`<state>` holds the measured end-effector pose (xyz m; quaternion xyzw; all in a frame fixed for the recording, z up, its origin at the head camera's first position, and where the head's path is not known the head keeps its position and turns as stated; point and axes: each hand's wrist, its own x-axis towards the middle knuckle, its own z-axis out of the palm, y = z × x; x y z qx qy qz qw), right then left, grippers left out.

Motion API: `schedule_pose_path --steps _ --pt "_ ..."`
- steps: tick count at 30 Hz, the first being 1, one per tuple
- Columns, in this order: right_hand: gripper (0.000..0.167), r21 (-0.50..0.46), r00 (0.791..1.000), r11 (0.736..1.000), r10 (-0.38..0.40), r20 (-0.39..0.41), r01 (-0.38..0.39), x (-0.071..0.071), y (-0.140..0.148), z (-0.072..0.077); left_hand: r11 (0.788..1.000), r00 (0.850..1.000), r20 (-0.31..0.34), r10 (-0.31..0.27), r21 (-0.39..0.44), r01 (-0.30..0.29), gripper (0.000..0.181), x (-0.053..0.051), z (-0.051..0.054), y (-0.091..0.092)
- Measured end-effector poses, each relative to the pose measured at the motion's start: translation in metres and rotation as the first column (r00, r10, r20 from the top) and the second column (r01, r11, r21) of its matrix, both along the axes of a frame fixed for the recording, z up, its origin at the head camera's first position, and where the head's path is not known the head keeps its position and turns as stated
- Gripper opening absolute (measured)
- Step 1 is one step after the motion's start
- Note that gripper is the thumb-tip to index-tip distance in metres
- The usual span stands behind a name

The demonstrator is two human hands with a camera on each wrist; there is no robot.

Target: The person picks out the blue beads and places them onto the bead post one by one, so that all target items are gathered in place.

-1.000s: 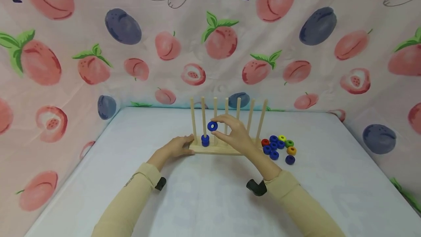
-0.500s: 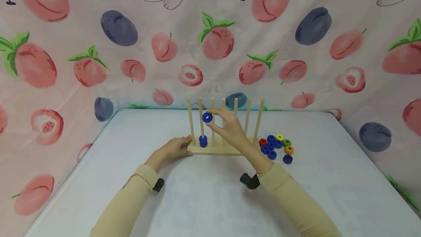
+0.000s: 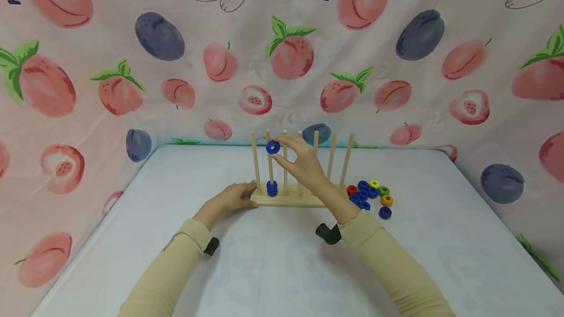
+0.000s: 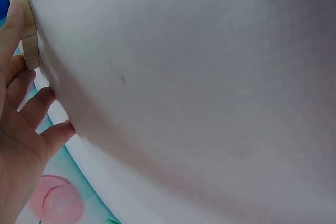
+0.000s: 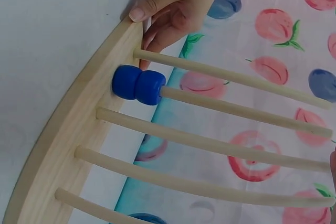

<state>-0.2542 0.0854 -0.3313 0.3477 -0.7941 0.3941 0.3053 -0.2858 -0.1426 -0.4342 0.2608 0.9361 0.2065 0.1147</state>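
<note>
In the head view, my right hand (image 3: 304,163) pinches a blue bead (image 3: 268,149) between thumb and fingertips, its hole facing the camera. The bead is near the top of the second peg from the left; whether it touches the peg I cannot tell. Two blue beads (image 3: 272,189) are stacked at that peg's foot, also large in the right wrist view. My left hand (image 3: 231,197) grips the left end of the wooden peg rack (image 3: 286,201). The left wrist view shows its thumb on the rack's wood (image 4: 29,35), other fingers by the end.
Right of the rack lies a group of loose beads: red (image 3: 352,190), several blue (image 3: 363,193), yellow (image 3: 374,184), green (image 3: 384,191) and orange (image 3: 387,200). A dark blue bead (image 3: 385,213) sits slightly apart. Fruit-patterned cloth (image 3: 198,126) hangs behind the white table (image 3: 264,268).
My right hand has moved left and upward with the blue bead, from beside the third peg to the upper part of the second. The left hand keeps its grip on the rack.
</note>
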Motion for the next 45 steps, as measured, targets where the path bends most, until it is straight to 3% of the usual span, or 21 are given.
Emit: schedule_pose_path --steps 7,17,28,38,45 --pt "0.034 -0.022 0.997 1.000 -0.021 -0.069 0.020 -0.004 0.001 0.003 1.000 0.999 0.029 0.015 0.003 -0.015 0.070 0.002 0.000 0.003" --pt "0.035 -0.040 0.999 0.999 -0.031 -0.039 0.030 -0.012 -0.004 0.013 1.000 1.000 0.005 0.007 0.002 -0.007 0.069 0.003 0.002 -0.001" --pt "0.038 0.086 0.996 0.996 -0.040 0.076 0.033 -0.020 -0.010 0.027 0.999 0.998 0.048 0.036 0.018 -0.037 0.070 0.005 0.000 -0.005" --pt "0.035 0.163 0.993 0.986 -0.038 0.111 0.020 -0.027 -0.005 0.040 0.999 0.999 0.038 0.030 0.016 -0.030 0.070 0.004 0.002 0.002" --pt "0.036 0.177 0.973 0.984 -0.008 0.229 -0.034 -0.030 -0.006 0.053 1.000 1.000 0.021 0.022 0.002 -0.022 0.070 0.002 0.004 0.002"
